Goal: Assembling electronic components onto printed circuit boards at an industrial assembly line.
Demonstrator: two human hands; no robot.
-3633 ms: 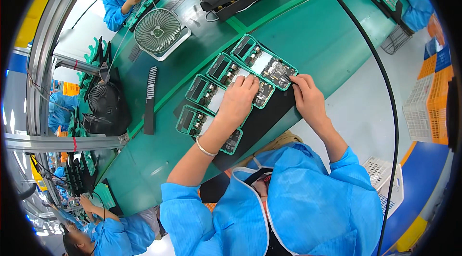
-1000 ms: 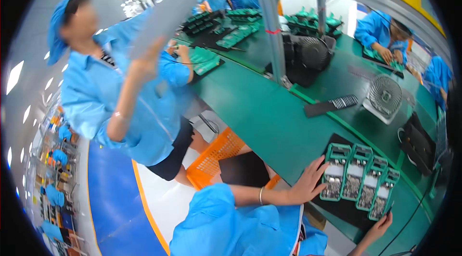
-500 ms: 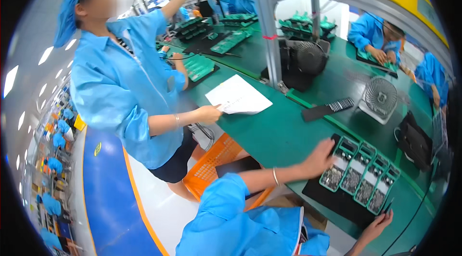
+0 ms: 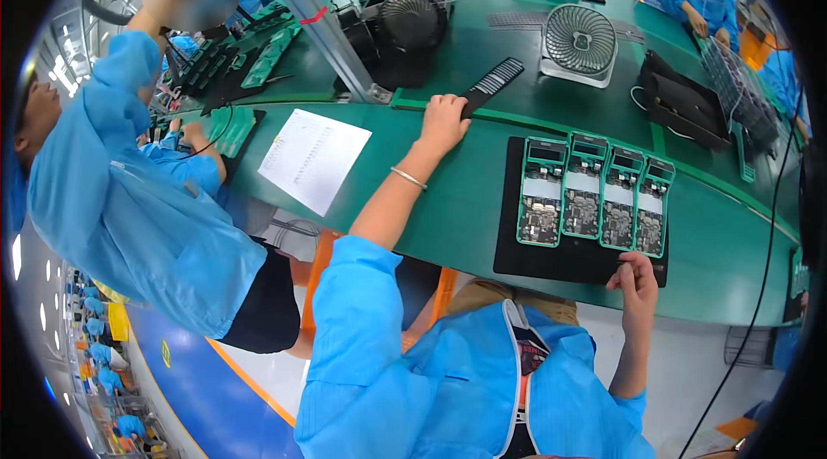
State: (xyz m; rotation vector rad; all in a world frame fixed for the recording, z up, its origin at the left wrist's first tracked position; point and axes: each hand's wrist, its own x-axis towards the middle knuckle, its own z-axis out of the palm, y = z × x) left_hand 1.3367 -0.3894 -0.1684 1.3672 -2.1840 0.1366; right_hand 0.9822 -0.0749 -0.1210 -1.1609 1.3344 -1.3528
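My left hand [image 4: 444,124] is closed on the near end of a black strip [image 4: 494,85] that carries a row of small pale pieces. To the right, several green-framed circuit boards [image 4: 582,200] stand side by side on a black mat [image 4: 508,259], each with a dark window at its far end. Just off the near edge of these boards is my right hand [image 4: 636,280], its fingers pinched together. It seems to hold a slim dark tool, mostly hidden by the fingers and the dark mat.
A printed white sheet [image 4: 315,162] lies left of my left arm. Beyond the boards stand a white fan [image 4: 579,43], a black fan [image 4: 412,21] and a black open case [image 4: 686,104]. A metal post [image 4: 310,19] rises at far left. A co-worker [image 4: 146,200] stands at my left.
My left hand has left the boards and taken hold of the black strip. The paper now lies on the table, released by the co-worker. My view has swung right.
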